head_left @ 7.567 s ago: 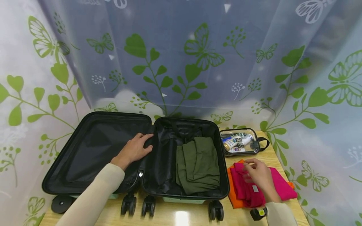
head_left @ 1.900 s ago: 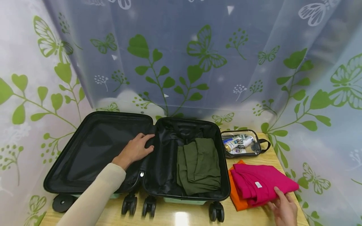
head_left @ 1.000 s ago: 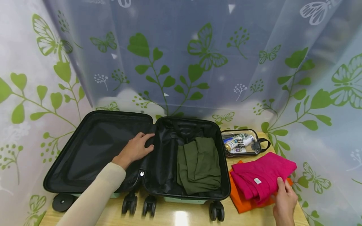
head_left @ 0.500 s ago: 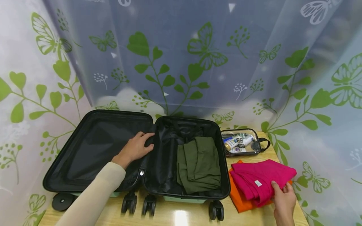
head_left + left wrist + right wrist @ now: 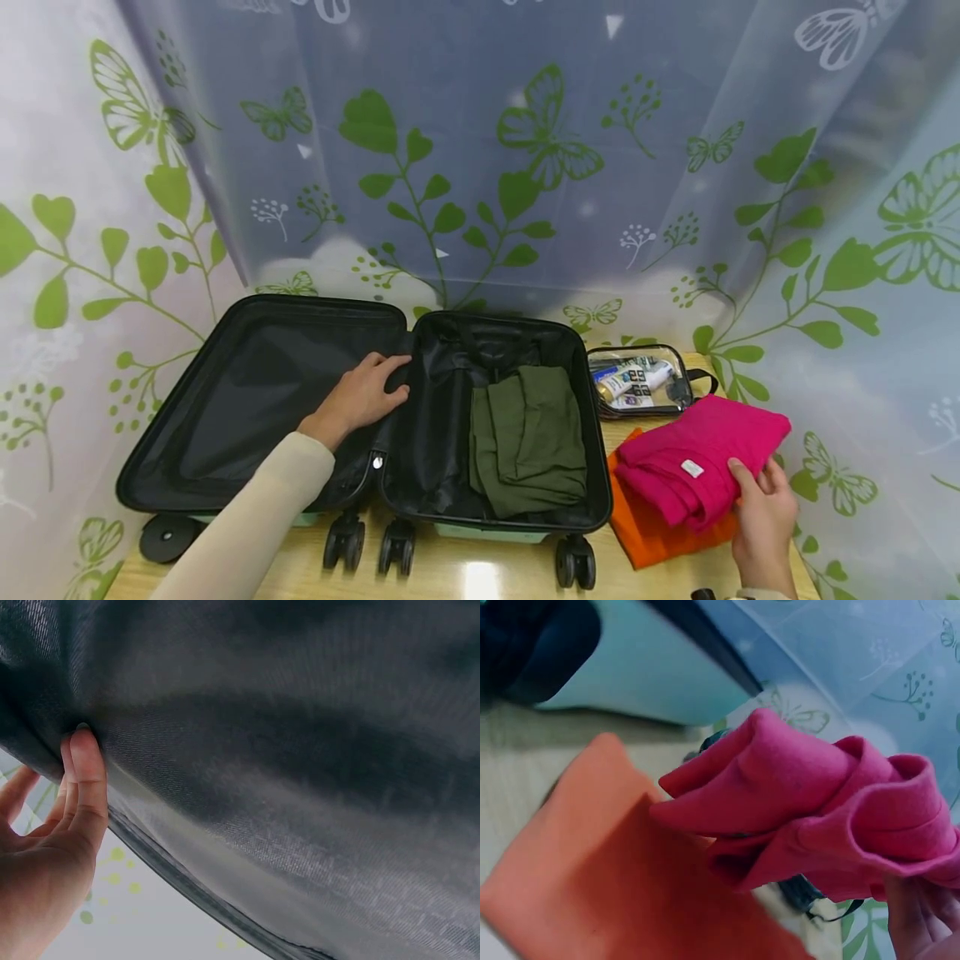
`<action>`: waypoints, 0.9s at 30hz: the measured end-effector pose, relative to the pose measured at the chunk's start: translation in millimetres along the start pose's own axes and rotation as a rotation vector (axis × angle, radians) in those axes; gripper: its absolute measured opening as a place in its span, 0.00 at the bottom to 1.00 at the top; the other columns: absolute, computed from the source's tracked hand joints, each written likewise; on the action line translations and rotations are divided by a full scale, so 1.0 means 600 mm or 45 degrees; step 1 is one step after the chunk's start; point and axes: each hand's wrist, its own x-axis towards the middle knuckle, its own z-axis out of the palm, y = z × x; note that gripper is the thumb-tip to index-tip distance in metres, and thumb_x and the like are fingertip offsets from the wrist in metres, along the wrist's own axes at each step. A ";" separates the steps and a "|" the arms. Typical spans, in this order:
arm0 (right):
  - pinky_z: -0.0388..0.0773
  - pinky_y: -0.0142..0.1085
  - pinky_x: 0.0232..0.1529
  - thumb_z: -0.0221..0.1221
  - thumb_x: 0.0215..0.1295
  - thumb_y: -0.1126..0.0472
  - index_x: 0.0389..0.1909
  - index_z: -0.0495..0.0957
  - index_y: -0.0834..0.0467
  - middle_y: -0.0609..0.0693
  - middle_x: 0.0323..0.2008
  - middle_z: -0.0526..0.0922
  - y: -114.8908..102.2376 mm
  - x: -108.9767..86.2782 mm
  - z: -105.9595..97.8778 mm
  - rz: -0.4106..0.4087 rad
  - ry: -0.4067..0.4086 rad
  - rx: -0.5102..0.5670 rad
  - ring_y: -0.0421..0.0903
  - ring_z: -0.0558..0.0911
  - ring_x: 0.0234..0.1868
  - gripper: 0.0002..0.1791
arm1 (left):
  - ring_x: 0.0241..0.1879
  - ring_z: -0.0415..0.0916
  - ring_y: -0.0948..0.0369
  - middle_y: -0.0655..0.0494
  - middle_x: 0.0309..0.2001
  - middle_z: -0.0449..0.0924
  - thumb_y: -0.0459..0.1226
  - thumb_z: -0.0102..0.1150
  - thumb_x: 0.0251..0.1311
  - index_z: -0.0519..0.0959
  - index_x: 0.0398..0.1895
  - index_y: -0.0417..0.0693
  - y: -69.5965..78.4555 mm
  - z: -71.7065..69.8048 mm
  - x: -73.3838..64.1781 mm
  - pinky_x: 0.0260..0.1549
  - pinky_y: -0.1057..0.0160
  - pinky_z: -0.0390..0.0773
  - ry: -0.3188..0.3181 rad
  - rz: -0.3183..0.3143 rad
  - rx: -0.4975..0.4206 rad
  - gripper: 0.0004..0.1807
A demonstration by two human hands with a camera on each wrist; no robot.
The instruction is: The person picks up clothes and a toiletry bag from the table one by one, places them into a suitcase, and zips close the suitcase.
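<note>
We see our right hand [image 5: 765, 517] grasping the folded pink garment [image 5: 720, 442] by its near right side, thumb on top and fingers underneath. We hold it over the orange cloth [image 5: 652, 533], and from the right wrist we see its loose folds raised clear of that cloth. A small white label [image 5: 692, 468] shows on the pink fabric. The orange cloth lies on the wooden table [image 5: 435, 575], just right of the open suitcase [image 5: 262, 400].

Our left hand [image 5: 363, 392] grasps nothing: it rests by the middle of the suitcase, where the two halves meet, its fingers loosely extended. From the left wrist we see the fingertips touching the dark lining [image 5: 285, 787].

In the right half of the suitcase we find a folded olive-green garment [image 5: 532, 442], set toward the right wall. Behind the pink garment, beside the suitcase, a clear pouch with black trim [image 5: 641, 411] holds tubes and bottles [image 5: 615, 383]. Behind everything hangs a curtain [image 5: 450, 125] printed with green leaves and butterflies
</note>
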 end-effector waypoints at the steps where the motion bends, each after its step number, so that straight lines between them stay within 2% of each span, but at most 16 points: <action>1: 0.81 0.23 0.33 0.68 0.76 0.60 0.87 0.61 0.50 0.25 0.44 0.84 -0.004 -0.001 0.003 0.008 -0.001 0.000 0.24 0.84 0.39 0.43 | 0.49 0.82 0.42 0.38 0.73 0.70 0.50 0.57 0.80 0.66 0.85 0.59 0.000 0.000 0.000 0.46 0.41 0.80 -0.001 -0.001 0.000 0.33; 7: 0.83 0.23 0.36 0.69 0.76 0.57 0.86 0.62 0.48 0.36 0.61 0.80 -0.034 -0.005 0.026 0.019 -0.033 -0.005 0.25 0.84 0.42 0.42 | 0.50 0.82 0.42 0.38 0.74 0.69 0.49 0.56 0.81 0.66 0.85 0.58 0.002 0.000 0.001 0.47 0.41 0.80 -0.008 -0.005 -0.003 0.33; 18: 0.84 0.22 0.40 0.68 0.76 0.58 0.85 0.65 0.52 0.34 0.55 0.83 -0.071 -0.021 0.072 -0.055 -0.160 0.023 0.29 0.85 0.45 0.40 | 0.48 0.82 0.42 0.38 0.73 0.70 0.50 0.57 0.80 0.67 0.85 0.59 0.000 0.000 0.001 0.47 0.40 0.80 -0.004 0.004 -0.011 0.34; 23: 0.84 0.23 0.41 0.69 0.75 0.59 0.83 0.67 0.52 0.35 0.53 0.84 -0.079 -0.024 0.087 -0.080 -0.162 0.019 0.30 0.86 0.46 0.39 | 0.52 0.82 0.40 0.38 0.73 0.70 0.50 0.57 0.80 0.67 0.85 0.59 -0.002 0.001 0.001 0.50 0.38 0.81 0.002 0.001 -0.007 0.34; 27: 0.84 0.22 0.41 0.69 0.76 0.59 0.84 0.67 0.53 0.35 0.53 0.83 -0.085 -0.024 0.095 -0.103 -0.173 0.022 0.30 0.86 0.46 0.39 | 0.50 0.82 0.41 0.38 0.72 0.71 0.50 0.57 0.80 0.67 0.85 0.59 -0.003 0.003 0.002 0.49 0.39 0.81 0.009 0.006 -0.006 0.33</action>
